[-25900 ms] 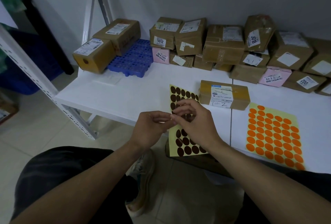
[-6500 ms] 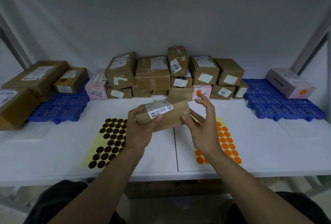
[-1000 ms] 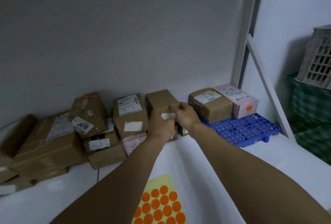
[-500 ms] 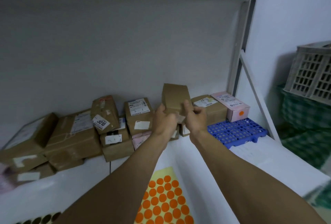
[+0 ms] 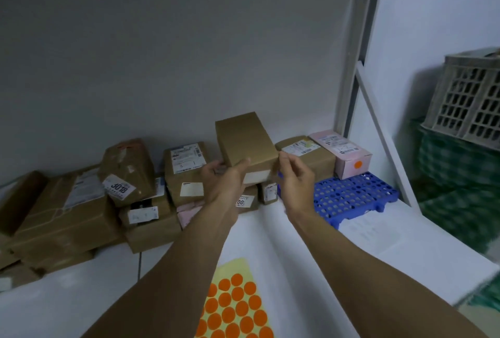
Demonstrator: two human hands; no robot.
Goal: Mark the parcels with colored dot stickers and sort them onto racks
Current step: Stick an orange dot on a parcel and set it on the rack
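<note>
A plain brown cardboard parcel (image 5: 247,143) with a white label on its near face is held above the pile at the back of the white shelf (image 5: 311,262). My left hand (image 5: 226,180) grips its lower left corner. My right hand (image 5: 293,179) is at its right edge, fingers curled, fingertips touching the lower right corner. A yellow sheet of orange dot stickers (image 5: 234,308) lies on the shelf below my arms. On the blue rack (image 5: 354,197) at the right stand a brown parcel (image 5: 305,153) and a pink parcel (image 5: 343,153) with an orange dot.
A heap of brown parcels (image 5: 108,197) fills the back left of the shelf, one labelled 3018. A white shelf post (image 5: 351,67) rises at the right. Beyond it a grey lattice crate (image 5: 470,97) sits on green crates.
Both hands lifted the plain brown parcel off the pile and drew it toward me. The right hand's hold has loosened to the parcel's right edge.
</note>
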